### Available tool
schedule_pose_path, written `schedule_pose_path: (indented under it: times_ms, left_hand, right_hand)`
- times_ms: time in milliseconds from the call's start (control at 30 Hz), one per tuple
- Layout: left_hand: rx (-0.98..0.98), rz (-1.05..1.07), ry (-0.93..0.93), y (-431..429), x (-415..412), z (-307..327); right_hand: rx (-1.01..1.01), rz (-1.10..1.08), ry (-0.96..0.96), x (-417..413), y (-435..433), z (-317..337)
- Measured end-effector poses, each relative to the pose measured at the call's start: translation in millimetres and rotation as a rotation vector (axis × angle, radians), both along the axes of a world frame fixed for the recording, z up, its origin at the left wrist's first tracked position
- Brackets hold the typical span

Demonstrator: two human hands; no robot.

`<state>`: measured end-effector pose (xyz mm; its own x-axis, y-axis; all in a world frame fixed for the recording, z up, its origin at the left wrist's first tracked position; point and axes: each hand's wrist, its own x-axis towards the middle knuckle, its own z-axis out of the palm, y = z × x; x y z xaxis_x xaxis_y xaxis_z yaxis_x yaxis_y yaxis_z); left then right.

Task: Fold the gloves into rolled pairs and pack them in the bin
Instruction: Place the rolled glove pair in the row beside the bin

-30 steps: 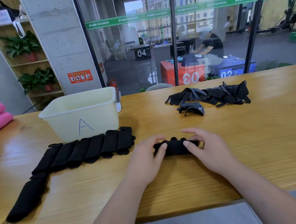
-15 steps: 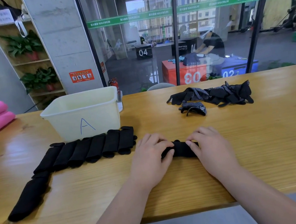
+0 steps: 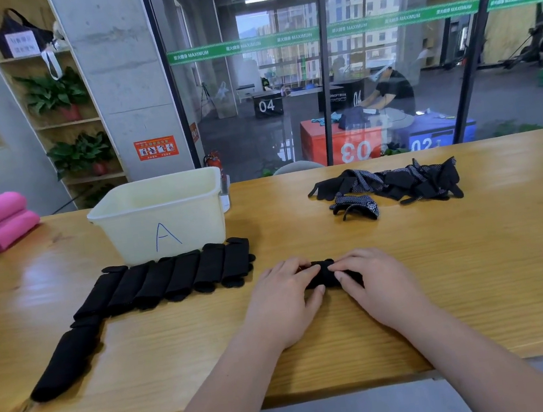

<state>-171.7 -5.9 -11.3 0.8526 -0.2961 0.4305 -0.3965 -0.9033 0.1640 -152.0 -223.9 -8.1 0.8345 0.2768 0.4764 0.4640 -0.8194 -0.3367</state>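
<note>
Both hands are on a small black glove roll (image 3: 323, 272) in the middle of the bench (image 3: 478, 265), near its front edge. The left hand (image 3: 284, 302) and the right hand (image 3: 379, 286) each have their fingers (image 3: 303, 272) curled over one end of the roll, pinching it down against the wood with the thumbs on the near side.

The step in hand looks like tightening the roll. To do it well, press evenly from both ends and turn it in one firm motion so no glove tips poke out. Then fold the cuff over to lock the pair.

Finished rolls (image 3: 176, 277) lie in a row at nine o'clock from the hands. The bin (image 3: 128, 231) marked A stands behind them at ten o'clock, and loose gloves (image 3: 394, 182) wait at one o'clock.
</note>
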Motion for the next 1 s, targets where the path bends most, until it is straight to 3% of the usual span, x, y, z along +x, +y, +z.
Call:
schedule_pose_path:
  times_ms: [233, 533, 1000]
  left_hand:
    - [-0.084, 0.086, -0.001, 2, -8, 6]
    - [-0.110, 0.063, 0.116, 29, -26, 11]
    - [0.013, 0.138, 0.076, 99, -94, 23]
  right_hand:
    - [0.242, 0.082, 0.130, -5, -4, 5]
    - [-0.090, 0.187, 0.208, -14, 2, 11]
    - [-0.104, 0.285, 0.218, -56, 68, 11]
